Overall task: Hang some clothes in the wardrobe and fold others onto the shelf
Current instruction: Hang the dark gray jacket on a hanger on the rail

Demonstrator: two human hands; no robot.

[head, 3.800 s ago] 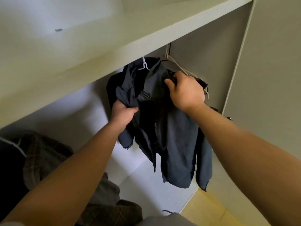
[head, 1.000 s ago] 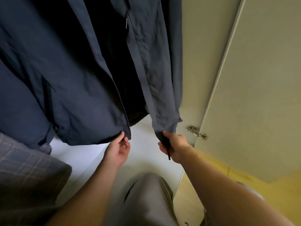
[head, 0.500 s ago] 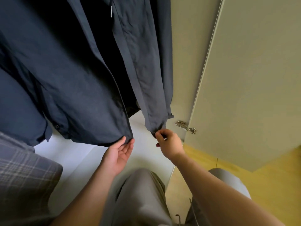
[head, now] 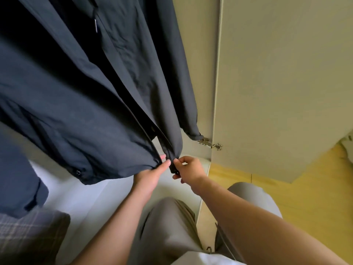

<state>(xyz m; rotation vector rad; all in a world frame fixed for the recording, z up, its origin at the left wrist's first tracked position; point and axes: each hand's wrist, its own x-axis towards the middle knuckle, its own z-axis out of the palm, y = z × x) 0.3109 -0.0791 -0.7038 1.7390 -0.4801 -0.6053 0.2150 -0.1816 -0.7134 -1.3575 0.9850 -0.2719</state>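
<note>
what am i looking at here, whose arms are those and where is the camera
There is no machine here. A person wears a camera on the head, looking forward and down, so the arms are their own. A dark jacket hangs inside a wardrobe, whose door stands open on the right. The left hand pinches the hem of one front panel. The right hand pinches the bottom corner of the other, close beside it. A plaid garment sits at lower left. The grey trousers are the person's own legs.

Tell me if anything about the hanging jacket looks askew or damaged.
No damage shows. The jacket hangs open and creased, its hem pulled sideways where the left hand and right hand pinch its front edges.
</note>
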